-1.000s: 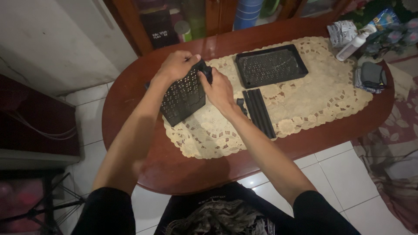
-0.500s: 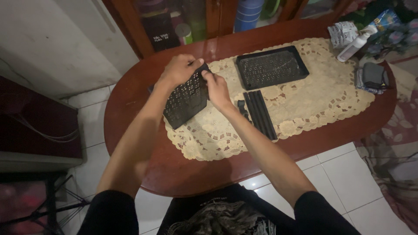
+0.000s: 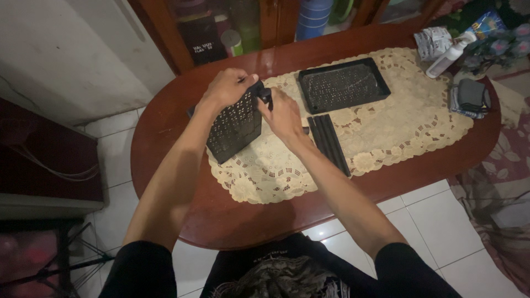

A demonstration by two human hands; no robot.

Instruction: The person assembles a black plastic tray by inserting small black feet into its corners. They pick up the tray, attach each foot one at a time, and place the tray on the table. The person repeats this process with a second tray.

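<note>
My left hand (image 3: 227,87) grips the top edge of a black perforated plastic panel (image 3: 233,127), held tilted on edge above the lace cloth (image 3: 381,129). My right hand (image 3: 282,113) presses a small black connector piece (image 3: 265,94) against the panel's upper right corner. A second black perforated tray (image 3: 342,84) lies flat on the cloth further back. Several black rods (image 3: 328,143) lie side by side just right of my right wrist.
The oval brown wooden table (image 3: 165,138) carries a white spray bottle (image 3: 450,55), a crumpled packet (image 3: 433,41) and a dark folded pouch (image 3: 470,96) at the far right. A cabinet with bottles stands behind the table. White tiled floor lies below.
My right hand shifted slightly up and right along the panel's corner, and the small black piece now shows at that corner. The panel stays tilted in my left hand.
</note>
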